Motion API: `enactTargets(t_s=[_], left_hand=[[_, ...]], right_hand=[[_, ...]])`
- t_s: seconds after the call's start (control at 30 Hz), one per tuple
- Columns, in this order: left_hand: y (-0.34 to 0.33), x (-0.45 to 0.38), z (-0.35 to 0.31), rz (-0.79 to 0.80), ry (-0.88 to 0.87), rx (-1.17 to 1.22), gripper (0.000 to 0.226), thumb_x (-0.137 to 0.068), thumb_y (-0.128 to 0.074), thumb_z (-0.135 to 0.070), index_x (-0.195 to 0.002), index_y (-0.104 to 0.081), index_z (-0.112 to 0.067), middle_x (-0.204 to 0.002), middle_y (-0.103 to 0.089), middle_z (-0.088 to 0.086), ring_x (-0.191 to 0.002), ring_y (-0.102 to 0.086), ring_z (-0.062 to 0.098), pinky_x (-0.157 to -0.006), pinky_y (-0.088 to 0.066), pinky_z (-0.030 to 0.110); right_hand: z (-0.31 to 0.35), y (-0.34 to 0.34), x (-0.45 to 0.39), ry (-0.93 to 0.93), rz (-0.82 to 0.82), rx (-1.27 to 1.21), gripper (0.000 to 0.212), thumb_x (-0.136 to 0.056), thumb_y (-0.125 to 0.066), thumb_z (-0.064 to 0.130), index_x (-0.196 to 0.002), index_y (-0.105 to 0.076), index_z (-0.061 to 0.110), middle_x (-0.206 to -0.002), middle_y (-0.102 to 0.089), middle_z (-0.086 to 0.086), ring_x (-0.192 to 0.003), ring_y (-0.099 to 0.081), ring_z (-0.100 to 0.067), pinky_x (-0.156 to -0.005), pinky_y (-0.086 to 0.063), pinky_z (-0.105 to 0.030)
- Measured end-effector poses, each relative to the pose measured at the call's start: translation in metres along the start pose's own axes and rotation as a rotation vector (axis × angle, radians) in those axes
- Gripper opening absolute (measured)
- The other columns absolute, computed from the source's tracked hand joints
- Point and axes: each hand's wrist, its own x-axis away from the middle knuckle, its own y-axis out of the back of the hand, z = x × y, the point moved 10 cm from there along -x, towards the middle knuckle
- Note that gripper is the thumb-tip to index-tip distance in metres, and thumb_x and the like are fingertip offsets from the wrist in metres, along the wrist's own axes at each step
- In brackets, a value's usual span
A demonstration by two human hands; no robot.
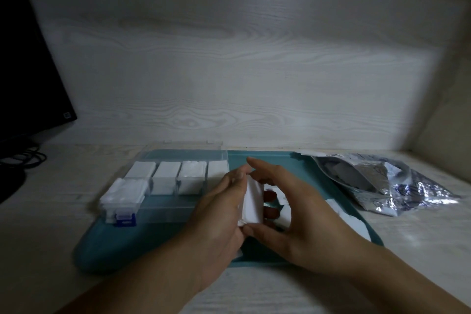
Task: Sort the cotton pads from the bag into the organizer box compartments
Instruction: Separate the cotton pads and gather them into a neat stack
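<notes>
Head view, looking down at a pale wood-grain table [51, 237]: a person's left hand [221, 214] and right hand [295, 214] meet over a teal plastic tray [142, 242], squaring up a small stack of white square cotton pads [252, 201]. The left hand's fingers curl round the stack from behind; the right hand's thumb steadies its lower edge while its fingers arch loosely above, and whether they touch the stack cannot be told. Just left of the hands sits the clear plastic organizer box [173, 209], its back compartments already packed with pads, a small lidded clear case with a blue latch [125, 199] at its front left corner. More loose white pads [354, 222] lie on the tray under the right wrist, and the crinkled silver foil bag [397, 183] rests open on the table to the right.

The stack looks soft and lightly gripped; it could likely fan apart or shed pads onto the tray if either hand slackens during the carry. A stack left uneven may also catch on a compartment wall and buckle, and the right wrist could sweep the loose pads off the tray's edge.
</notes>
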Motion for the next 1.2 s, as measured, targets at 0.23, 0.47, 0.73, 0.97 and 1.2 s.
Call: enactTargets(t_s=[0.23, 0.47, 0.73, 0.97, 1.2], left_hand=[[-0.006, -0.002, 0.001, 0.066, -0.034, -0.039, 0.047, -0.086, -0.05, -0.035, -0.13, -0.06, -0.023, -0.117, -0.071, 0.009, -0.092, -0.072, 0.023, -0.069, -0.056, 0.036], [-0.024, 0.003, 0.004, 0.187, 0.11, 0.108, 0.043, -0.094, -0.041, -0.032, -0.117, -0.069, -0.008, -0.115, -0.068, 0.023, -0.094, -0.063, 0.033, -0.071, -0.057, 0.038], [-0.028, 0.006, 0.001, 0.226, 0.094, 0.084, 0.048, -0.086, -0.048, -0.023, -0.129, -0.058, -0.006, -0.123, -0.065, 0.025, -0.097, -0.066, 0.034, -0.071, -0.06, 0.038], [-0.028, 0.007, 0.002, 0.232, 0.126, 0.144, 0.047, -0.09, -0.046, -0.015, -0.135, -0.054, -0.003, -0.123, -0.065, 0.026, -0.096, -0.067, 0.034, -0.063, -0.059, 0.034], [-0.025, 0.004, 0.004, 0.217, 0.107, 0.151, 0.053, -0.086, -0.051, -0.019, -0.137, -0.052, -0.007, -0.126, -0.065, 0.023, -0.108, -0.064, 0.035, -0.071, -0.061, 0.037]], right_hand=[[-0.001, 0.004, -0.001, -0.006, -0.007, -0.051, 0.084, -0.077, -0.081, 0.028, -0.147, -0.036, 0.027, -0.13, -0.054, 0.023, -0.121, -0.051, 0.002, -0.092, -0.043, -0.009], [-0.005, 0.006, -0.002, -0.071, 0.015, -0.185, 0.081, -0.078, -0.08, 0.017, -0.145, -0.036, 0.028, -0.128, -0.058, 0.014, -0.109, -0.06, 0.002, -0.082, -0.048, -0.008], [-0.007, 0.006, -0.002, -0.081, 0.004, -0.252, 0.082, -0.077, -0.081, 0.017, -0.146, -0.037, 0.023, -0.126, -0.059, 0.012, -0.115, -0.059, -0.005, -0.086, -0.051, -0.014], [-0.007, 0.01, -0.003, -0.069, -0.015, -0.232, 0.082, -0.077, -0.082, 0.02, -0.146, -0.037, 0.026, -0.124, -0.061, 0.014, -0.118, -0.059, -0.01, -0.09, -0.052, -0.02], [-0.008, 0.01, -0.003, -0.082, -0.009, -0.241, 0.084, -0.075, -0.084, 0.018, -0.145, -0.038, 0.026, -0.125, -0.06, 0.014, -0.117, -0.059, -0.006, -0.089, -0.051, -0.017]])
